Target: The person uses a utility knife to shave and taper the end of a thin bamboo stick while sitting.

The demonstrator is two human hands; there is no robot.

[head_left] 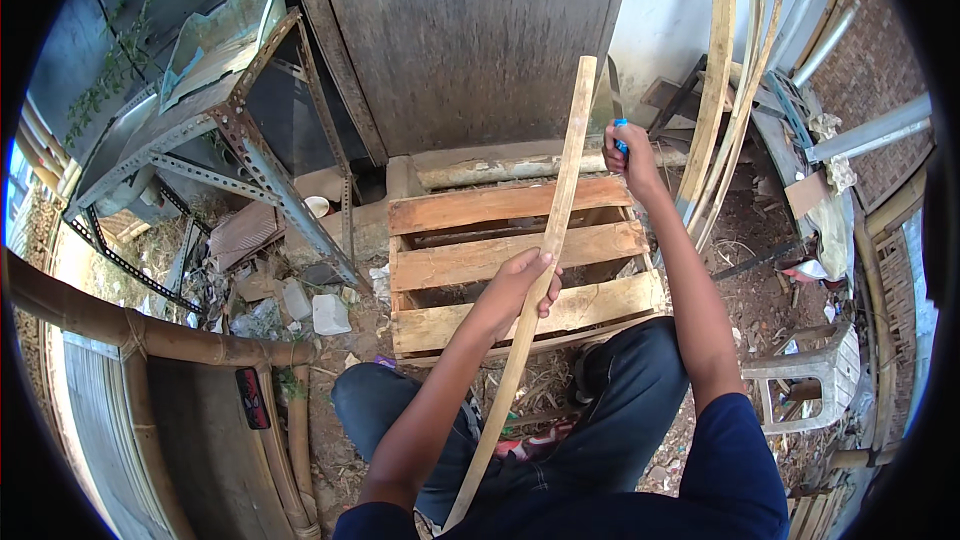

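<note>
My left hand [522,282] grips a long pale bamboo strip [562,180] near its middle. The strip runs from my lap up to the far edge of a wooden pallet [455,265] and points away from me. My right hand [628,155] is raised beyond the pallet, closed around a blue-handled knife [619,132] whose thin blade points upward, just right of the strip's upper part. My knees in dark trousers sit below the pallet.
A grey wooden board [470,40] leans behind the pallet. A rusty metal rack [230,130] stands at the left with litter under it. Several bamboo strips [720,90] lean at the right. Thick bamboo poles [120,325] cross the lower left. A white plastic chair [815,375] lies at the right.
</note>
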